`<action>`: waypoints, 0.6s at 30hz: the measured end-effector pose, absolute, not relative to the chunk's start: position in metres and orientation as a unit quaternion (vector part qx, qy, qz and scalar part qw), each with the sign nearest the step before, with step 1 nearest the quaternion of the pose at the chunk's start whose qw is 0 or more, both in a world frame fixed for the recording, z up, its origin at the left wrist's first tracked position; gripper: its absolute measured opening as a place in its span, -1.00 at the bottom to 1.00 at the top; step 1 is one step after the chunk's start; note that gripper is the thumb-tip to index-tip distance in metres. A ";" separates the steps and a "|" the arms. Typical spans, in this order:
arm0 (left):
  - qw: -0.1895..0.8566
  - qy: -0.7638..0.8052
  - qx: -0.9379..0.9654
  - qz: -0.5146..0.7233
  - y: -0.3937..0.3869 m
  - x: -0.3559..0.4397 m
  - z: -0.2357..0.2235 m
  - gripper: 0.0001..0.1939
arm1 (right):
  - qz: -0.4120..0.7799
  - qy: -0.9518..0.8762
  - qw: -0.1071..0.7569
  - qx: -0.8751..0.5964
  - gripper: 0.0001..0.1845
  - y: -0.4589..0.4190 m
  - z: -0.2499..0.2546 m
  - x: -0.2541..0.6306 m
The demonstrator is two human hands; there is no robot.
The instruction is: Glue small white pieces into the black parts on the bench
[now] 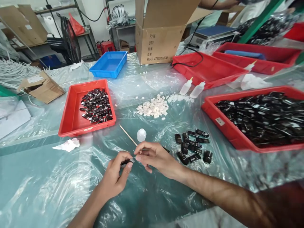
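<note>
My left hand (119, 173) pinches a small glossy black plastic part (125, 162) between thumb and forefinger, with a pale, clear-looking tip showing at its right end. Facing it closely is my right hand (158, 158), its thumb and forefinger drawn together near that tip. A thin wooden stick (128, 135) runs from up-left into the right hand's fingers, which seem to hold it; its other end is hidden. Just beyond stands a small white translucent cup (142, 135). Several loose black parts (193, 145) lie right of my right hand.
A red tray (64, 122) with black parts sits left; a fuller red tray (219, 125) stands right. Small white pieces (153, 107) are heaped mid-table near two squeeze bottles (192, 88). Behind are a blue tray (108, 71), a carton (158, 44) and another person's arm (219, 4).
</note>
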State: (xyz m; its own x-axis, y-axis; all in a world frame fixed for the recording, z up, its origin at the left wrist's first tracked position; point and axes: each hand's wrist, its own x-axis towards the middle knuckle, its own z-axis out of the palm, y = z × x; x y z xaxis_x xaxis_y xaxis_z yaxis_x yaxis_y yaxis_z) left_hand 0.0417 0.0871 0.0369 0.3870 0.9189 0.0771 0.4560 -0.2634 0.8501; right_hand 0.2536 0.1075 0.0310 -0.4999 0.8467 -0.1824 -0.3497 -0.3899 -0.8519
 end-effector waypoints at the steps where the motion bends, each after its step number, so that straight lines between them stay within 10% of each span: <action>1: 0.384 0.469 0.737 0.299 0.087 0.042 0.036 -0.92 | 0.773 -0.399 0.383 -0.312 -0.66 0.107 0.029 0.254; 18: 0.317 0.533 0.715 0.323 0.093 0.035 0.039 -0.80 | 0.789 -0.383 0.387 -0.286 -0.57 0.111 0.020 0.258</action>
